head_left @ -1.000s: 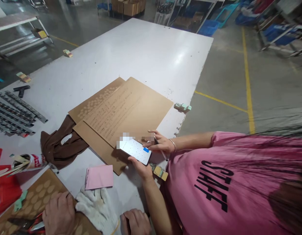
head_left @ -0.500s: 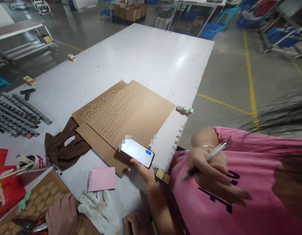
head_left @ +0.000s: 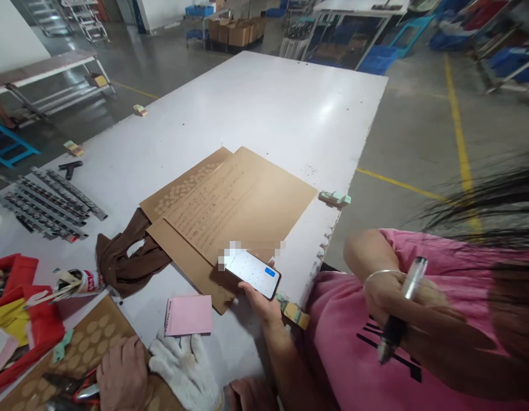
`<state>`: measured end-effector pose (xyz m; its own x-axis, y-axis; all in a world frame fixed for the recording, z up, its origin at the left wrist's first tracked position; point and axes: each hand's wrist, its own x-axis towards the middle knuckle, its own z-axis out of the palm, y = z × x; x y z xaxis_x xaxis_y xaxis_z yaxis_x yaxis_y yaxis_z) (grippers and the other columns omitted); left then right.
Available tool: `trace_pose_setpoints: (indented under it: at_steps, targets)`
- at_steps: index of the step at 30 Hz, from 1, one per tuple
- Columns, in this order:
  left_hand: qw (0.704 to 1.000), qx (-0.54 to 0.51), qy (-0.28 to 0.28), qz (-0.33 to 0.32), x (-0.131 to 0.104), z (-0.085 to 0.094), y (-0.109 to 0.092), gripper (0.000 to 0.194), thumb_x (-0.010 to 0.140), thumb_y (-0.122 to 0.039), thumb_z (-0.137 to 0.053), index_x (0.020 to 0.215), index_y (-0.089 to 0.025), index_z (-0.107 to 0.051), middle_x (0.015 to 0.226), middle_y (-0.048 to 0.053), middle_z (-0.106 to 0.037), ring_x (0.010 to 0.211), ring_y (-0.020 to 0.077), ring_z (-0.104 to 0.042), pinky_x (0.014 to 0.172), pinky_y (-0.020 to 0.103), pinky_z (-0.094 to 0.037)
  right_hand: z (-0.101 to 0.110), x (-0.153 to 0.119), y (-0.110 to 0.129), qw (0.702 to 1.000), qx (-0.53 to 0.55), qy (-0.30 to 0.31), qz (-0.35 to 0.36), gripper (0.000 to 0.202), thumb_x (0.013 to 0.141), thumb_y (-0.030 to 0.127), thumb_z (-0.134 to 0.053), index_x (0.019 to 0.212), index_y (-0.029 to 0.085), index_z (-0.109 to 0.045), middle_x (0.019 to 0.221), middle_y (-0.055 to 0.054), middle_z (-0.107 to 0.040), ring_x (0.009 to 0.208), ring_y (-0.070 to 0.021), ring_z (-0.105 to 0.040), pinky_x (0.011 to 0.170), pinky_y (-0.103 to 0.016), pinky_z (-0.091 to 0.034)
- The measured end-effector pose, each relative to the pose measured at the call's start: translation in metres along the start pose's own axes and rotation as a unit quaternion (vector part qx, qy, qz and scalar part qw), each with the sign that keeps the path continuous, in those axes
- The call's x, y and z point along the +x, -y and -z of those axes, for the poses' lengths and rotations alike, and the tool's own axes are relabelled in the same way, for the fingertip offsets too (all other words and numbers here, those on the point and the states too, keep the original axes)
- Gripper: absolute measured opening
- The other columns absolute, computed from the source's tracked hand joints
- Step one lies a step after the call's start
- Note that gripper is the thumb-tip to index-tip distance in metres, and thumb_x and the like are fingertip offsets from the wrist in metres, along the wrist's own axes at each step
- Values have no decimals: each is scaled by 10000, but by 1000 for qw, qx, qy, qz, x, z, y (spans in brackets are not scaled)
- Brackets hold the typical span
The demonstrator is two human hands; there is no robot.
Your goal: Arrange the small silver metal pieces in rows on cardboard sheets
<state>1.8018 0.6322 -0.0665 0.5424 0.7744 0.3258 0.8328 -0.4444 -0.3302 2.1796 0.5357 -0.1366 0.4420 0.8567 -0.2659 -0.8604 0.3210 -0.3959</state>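
Note:
My left hand (head_left: 122,371) rests on a patterned brown cardboard sheet (head_left: 91,334), fingers laid down on it. Pliers (head_left: 71,388) with red handles lie against its left side. A white work glove (head_left: 189,368) is just to its right, partly under a pink notepad (head_left: 189,315). At the bottom edge, my right hand (head_left: 251,394) is mostly cut off; its fingers look curled, and anything inside them is hidden. A co-worker in pink holds a lit phone (head_left: 253,274) over handwritten cardboard (head_left: 264,200) and a pen (head_left: 404,308) in the other hand.
Metal strips (head_left: 50,202), a brown cloth (head_left: 129,257), a can with sticks (head_left: 87,282) and red bins (head_left: 41,328) occupy the white table's left side. Small blocks (head_left: 335,198) sit along its edges. The co-worker's body (head_left: 345,342) is close on the right.
The whole scene has shifted slightly right and down as my view turned. The co-worker's pen hand has moved right and down, with the pen tilted more upright. My hands stay in place.

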Motion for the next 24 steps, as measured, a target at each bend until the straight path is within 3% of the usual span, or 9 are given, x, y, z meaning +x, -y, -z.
trace_pose_setpoints:
  at_steps: [10,16,19,24]
  targets:
    - [1000,1,21,4,-2,10,-5,289,1035,-250,-445,1025,-177,-725,1026,121,-730,950,283,-647,828,404,-495,18,-1,-5,1000,-12,-2,-9,262,956,351,-552,1108,294,-757,1155,-67,-790,1152,-263,-718,1016,-558,-573]
    - [996,-49,66,23,-2,19,-6,278,998,-197,-487,1073,-167,-753,1084,179,-722,977,333,-672,823,492,-535,28,1,-9,1000,-4,13,4,258,931,287,-561,1078,279,-773,1117,-74,-801,1111,-256,-741,976,-576,-590]
    - [992,-91,84,34,-4,17,-3,268,989,-220,-521,1106,-180,-758,1106,201,-720,1001,342,-692,827,523,-553,25,4,-10,999,-24,-16,16,240,878,278,-594,1010,325,-789,1114,-70,-806,1106,-284,-743,936,-612,-600]
    - [994,-93,54,23,-7,12,-2,311,1025,-268,-477,1093,-147,-755,1100,213,-726,989,337,-704,808,540,-571,14,5,-12,988,-95,-110,46,308,855,338,-513,920,424,-802,1164,-61,-795,1141,-321,-733,892,-644,-581]
